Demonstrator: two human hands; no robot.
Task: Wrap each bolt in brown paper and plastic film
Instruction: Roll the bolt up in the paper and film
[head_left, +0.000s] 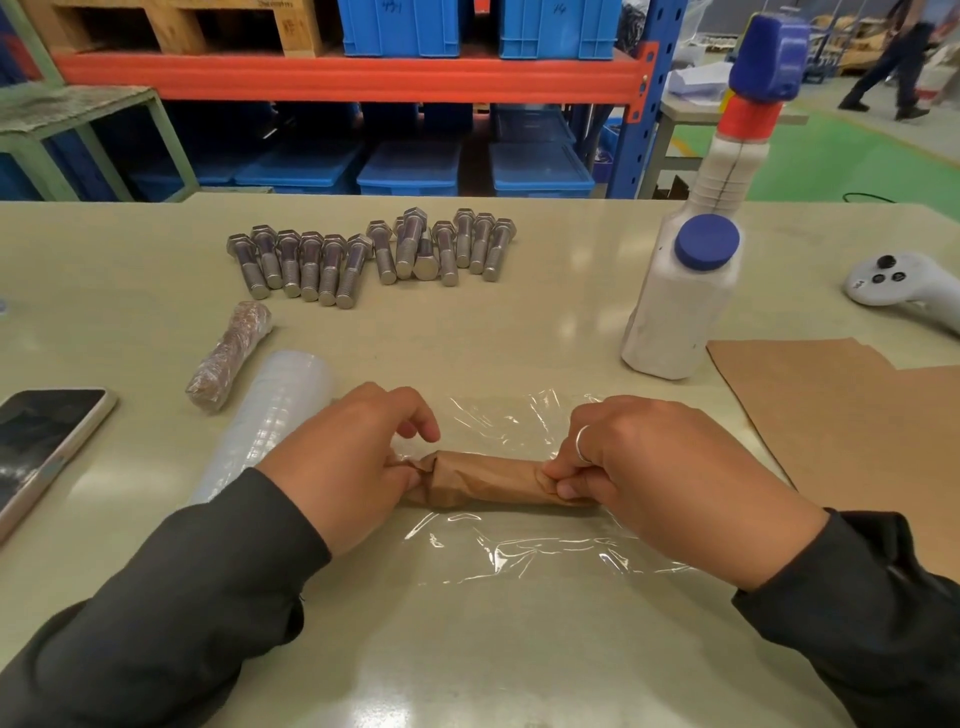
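Note:
A bolt rolled in brown paper (485, 478) lies crosswise on a clear sheet of plastic film (530, 551) near the table's front. My left hand (353, 457) pinches the twisted paper at its left end. My right hand (639, 473), with a ring on one finger, pinches the paper at its right end. Several bare steel bolts (374, 254) lie in a row farther back. One finished bolt wrapped in paper and film (228, 358) rests to the left. A roll of plastic film (275, 415) lies beside my left hand.
A stack of brown paper sheets (852, 426) lies at the right. A white bottle with blue caps (685, 301) stands behind it, next to a white controller (898, 286). A phone (41, 447) sits at the left edge. Shelving with blue bins (410, 166) stands behind the table.

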